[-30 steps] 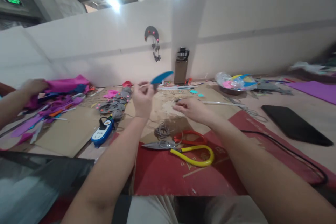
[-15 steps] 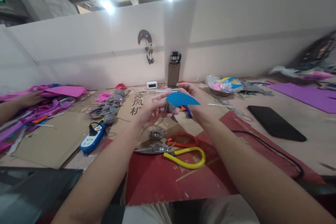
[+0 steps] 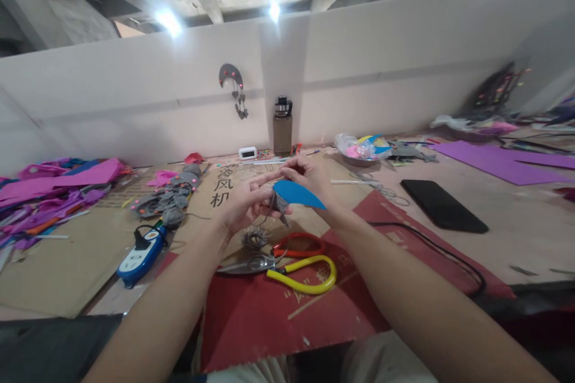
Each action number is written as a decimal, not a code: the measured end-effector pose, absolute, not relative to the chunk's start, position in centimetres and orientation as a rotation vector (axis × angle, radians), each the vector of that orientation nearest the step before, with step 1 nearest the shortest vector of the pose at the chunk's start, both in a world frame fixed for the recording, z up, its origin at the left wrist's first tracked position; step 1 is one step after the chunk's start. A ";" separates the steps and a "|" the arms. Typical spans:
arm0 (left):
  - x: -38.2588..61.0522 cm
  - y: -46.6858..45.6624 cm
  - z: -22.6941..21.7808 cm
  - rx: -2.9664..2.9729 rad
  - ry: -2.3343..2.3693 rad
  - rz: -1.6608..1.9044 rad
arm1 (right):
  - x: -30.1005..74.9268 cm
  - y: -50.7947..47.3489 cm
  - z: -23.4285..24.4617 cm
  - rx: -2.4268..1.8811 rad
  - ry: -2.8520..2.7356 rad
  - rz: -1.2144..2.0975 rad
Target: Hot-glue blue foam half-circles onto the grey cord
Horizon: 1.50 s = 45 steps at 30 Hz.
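Note:
Both my hands meet above the cardboard, holding a blue crescent-shaped foam piece (image 3: pixel 297 193) between them. My left hand (image 3: pixel 245 203) pinches it from the left, together with a small grey bit that I cannot name. From behind and to the right, my right hand (image 3: pixel 312 176) has its fingers closed on the blue piece's top edge. Just below the hands lie a tangle of grey thread (image 3: pixel 254 238), yellow-handled snips (image 3: pixel 299 270) and an orange-handled cutter (image 3: pixel 300 245) on a red sheet (image 3: pixel 278 311).
A blue and white power strip (image 3: pixel 138 254) lies at left, grey felt pieces (image 3: pixel 173 197) beyond it, pink and purple scraps (image 3: pixel 49 191) far left. A brown bottle (image 3: pixel 282 127) and small clock (image 3: pixel 247 152) stand by the wall. A black phone (image 3: pixel 442 206) and black cable (image 3: pixel 449 251) lie at right.
My right hand came up from the table to join the left on the blue piece, and both lowered it toward me. The other person's hand at far left is out of view now.

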<state>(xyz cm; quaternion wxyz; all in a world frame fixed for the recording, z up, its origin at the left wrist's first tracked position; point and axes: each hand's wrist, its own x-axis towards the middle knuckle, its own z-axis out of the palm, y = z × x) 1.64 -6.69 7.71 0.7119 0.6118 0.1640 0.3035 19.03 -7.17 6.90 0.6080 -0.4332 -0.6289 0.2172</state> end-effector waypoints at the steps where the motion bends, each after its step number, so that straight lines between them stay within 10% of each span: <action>1: 1.6 -6.7 7.7 1.362 0.367 0.664 | 19.1 -7.0 6.8 -1.026 -1.492 0.468; 17: 2.4 -4.9 7.3 1.226 0.616 1.536 | 17.8 -7.5 6.4 -1.206 -1.340 0.564; 25: 2.5 -5.6 7.3 1.560 0.710 1.742 | 13.6 -8.2 4.7 -0.821 -1.336 1.153; 33: 1.3 -3.5 7.6 1.225 0.663 1.830 | 15.8 -9.1 6.3 -1.015 -2.079 0.704; 45: 0.3 -3.0 8.1 1.087 0.619 1.730 | 23.1 -3.7 1.7 -1.796 -1.647 0.303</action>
